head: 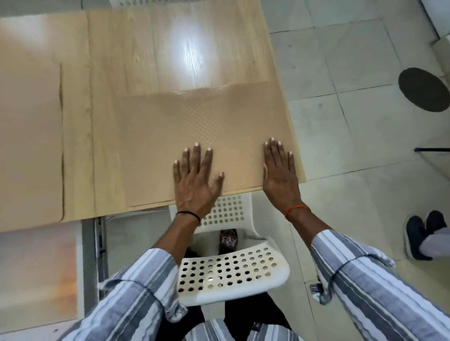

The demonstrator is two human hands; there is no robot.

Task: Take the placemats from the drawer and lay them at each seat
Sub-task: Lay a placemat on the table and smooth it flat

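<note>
A beige textured placemat [194, 126] lies flat at the near right corner of the light wooden table [136, 53]. My left hand [194, 182] rests palm down on its near edge, fingers spread. My right hand [280, 172] presses flat on the mat's near right corner, by the table's edge. Another beige placemat [29, 136] lies on the table to the left. Below the table's left part something pale [36, 275] sits next to a metal rail; I cannot tell if it is the drawer.
A white perforated chair [231, 270] stands right in front of me, tucked partly under the table. Another white chair [146, 2] shows at the far side. On the tiled floor at right are a dark round mat [423, 90] and another person's dark shoes [421, 231].
</note>
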